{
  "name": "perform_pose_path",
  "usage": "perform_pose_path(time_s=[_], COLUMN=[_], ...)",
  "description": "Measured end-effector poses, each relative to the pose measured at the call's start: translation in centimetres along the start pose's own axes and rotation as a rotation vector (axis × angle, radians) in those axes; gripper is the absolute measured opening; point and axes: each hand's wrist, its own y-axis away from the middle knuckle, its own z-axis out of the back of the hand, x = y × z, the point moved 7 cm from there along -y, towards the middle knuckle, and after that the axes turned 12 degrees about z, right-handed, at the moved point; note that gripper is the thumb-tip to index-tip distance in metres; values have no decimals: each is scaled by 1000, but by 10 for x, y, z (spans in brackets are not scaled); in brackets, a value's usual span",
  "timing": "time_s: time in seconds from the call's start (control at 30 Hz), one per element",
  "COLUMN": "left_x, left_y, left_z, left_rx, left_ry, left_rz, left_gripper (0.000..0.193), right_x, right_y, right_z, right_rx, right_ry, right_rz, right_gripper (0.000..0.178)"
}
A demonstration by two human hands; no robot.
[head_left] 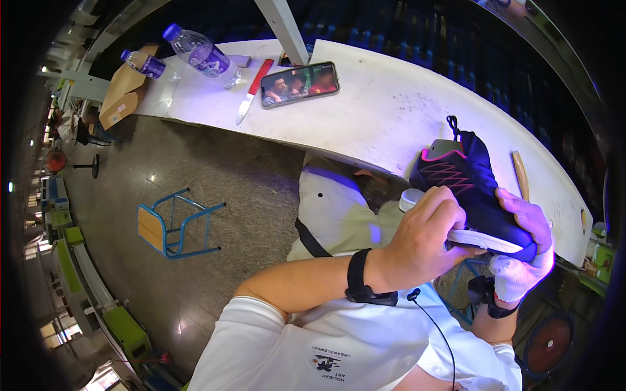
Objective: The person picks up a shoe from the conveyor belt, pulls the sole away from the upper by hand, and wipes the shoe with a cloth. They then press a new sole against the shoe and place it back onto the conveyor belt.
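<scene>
A black sneaker (486,171) with pink zigzag lines and a white sole is tilted at the right end of the white table. My right hand (527,228), partly covered by a white knit glove, wraps around its toe. Against the sole's edge, the curled fingers of my left hand (427,225) close on the sneaker. Whether they also pinch something small is hidden. A grey insert shows in the shoe's opening, and a dark lace loop rises beside it. Close to my left hand, a white round container (410,199) is partly covered.
The white table (385,104) bears a phone (300,85) with a lit screen, a red-handled knife (254,92), two plastic bottles (205,57) and a cardboard box (124,94). A wooden handle (520,174) lies past the shoe. A blue-framed stool (173,225) stands on the floor.
</scene>
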Motion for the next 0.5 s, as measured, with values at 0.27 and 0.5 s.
perform_pose_path(time_s=[0.27,0.5], left_x=[-1,0], left_y=[8,-13], left_z=[-8,-23], left_rx=[-48,110], left_ry=[6,66], left_rz=[-321,-73], left_gripper=[49,49], right_x=[0,-11], right_y=[-17,8], right_z=[-1,22], right_rx=[-29,-59], right_ry=[27,-62], right_rz=[27,137], right_gripper=[78,63])
